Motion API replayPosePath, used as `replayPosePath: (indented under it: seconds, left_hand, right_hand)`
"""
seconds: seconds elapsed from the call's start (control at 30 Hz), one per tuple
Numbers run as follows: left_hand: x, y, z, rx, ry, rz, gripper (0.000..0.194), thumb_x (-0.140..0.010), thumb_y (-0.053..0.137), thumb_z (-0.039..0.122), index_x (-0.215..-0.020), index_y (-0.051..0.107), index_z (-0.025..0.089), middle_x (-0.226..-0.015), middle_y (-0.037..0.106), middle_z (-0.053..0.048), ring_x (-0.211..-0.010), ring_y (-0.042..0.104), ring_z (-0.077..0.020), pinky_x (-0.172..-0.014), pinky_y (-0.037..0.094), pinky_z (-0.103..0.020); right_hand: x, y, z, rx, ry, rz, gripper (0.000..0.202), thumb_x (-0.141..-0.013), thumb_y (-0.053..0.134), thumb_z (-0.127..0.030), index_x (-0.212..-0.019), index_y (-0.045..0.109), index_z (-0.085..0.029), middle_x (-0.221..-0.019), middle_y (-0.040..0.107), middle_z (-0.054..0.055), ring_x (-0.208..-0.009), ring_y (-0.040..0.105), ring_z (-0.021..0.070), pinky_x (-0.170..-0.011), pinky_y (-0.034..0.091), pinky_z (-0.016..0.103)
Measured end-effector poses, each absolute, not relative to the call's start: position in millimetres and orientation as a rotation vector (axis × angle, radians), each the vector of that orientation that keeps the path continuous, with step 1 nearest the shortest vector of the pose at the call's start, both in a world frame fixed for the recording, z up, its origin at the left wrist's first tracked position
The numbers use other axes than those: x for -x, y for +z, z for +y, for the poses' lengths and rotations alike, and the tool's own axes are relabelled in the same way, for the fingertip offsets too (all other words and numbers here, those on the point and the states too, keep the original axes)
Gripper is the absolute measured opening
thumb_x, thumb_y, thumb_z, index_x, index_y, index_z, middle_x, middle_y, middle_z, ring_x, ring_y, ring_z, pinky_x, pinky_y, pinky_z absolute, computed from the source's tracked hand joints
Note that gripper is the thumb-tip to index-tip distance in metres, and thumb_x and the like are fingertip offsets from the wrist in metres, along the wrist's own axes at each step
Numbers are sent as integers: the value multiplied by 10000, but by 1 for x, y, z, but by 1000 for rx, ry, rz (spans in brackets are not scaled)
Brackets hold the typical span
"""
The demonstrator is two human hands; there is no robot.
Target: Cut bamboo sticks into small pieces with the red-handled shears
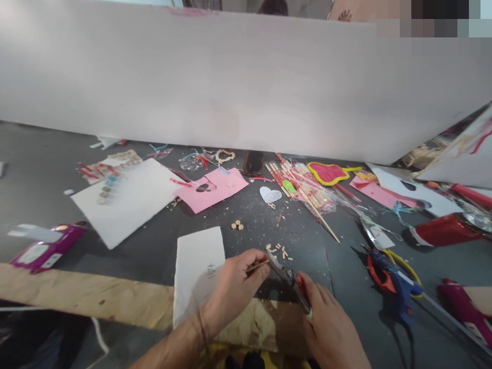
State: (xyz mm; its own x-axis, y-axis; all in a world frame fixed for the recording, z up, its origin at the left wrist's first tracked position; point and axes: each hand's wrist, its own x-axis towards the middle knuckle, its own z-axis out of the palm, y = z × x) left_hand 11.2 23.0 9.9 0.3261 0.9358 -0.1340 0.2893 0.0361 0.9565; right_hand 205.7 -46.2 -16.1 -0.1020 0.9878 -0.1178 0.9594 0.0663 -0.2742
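My left hand (240, 279) pinches a thin wooden stick (257, 266), its end pointing right. In my right hand (332, 323) is a pair of pruning shears (290, 279) with red on the handle; the blades meet the stick's tip beside my left fingertips. Short cut stick pieces (283, 252) lie scattered just beyond the blades. A small cluster of round cut pieces (237, 225) sits farther back, and a white paper heart (270, 195) lies behind it. Under my left forearm is a white sheet (200, 256) with green handwriting.
At the right lie a blue glue gun (403, 287), scissors (378, 274) and a red can (442, 229) on its side. Wrapped wooden chopsticks (307, 192), pink card (211, 189) and a phone (253, 163) are farther back. A white board (230, 77) stands behind them.
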Motion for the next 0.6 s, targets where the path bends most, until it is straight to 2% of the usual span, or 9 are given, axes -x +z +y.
replayPosePath:
  seconds: [0.13,0.3,0.43,0.6]
  left_hand:
    - [-12,7,22,-1637,781,1250,269,-854,438,257,-617,514,155,-560,383,44,-557,375,-90,-518,267,-193]
    - [-11,8,23,-1655,809,1209,326,-875,406,274,-587,503,157,-554,431,33,-550,403,-96,-522,283,-200]
    - [-9,11,25,-1584,788,1170,314,-866,415,267,-597,532,154,-561,509,19,-559,461,-104,-535,312,-199]
    - [-7,15,27,-1555,720,1162,320,-842,439,257,-558,538,149,-517,491,26,-510,415,-92,-499,284,-196]
  right_hand:
    - [-204,-25,-49,2060,378,-2201,726,-643,422,-62,-1361,341,-132,-1098,602,120,-965,555,245,-835,444,372]
    - [-205,-34,-54,2022,466,-2172,772,-669,377,-29,-1416,218,-140,-1174,561,122,-1052,519,239,-904,411,405]
    - [-206,-30,-53,1971,553,-2177,771,-672,397,-66,-1417,216,-150,-1181,561,117,-1038,532,232,-896,425,397]
    - [-206,-29,-52,1944,521,-2188,746,-655,395,-63,-1390,290,-136,-1147,582,120,-1007,553,228,-861,450,358]
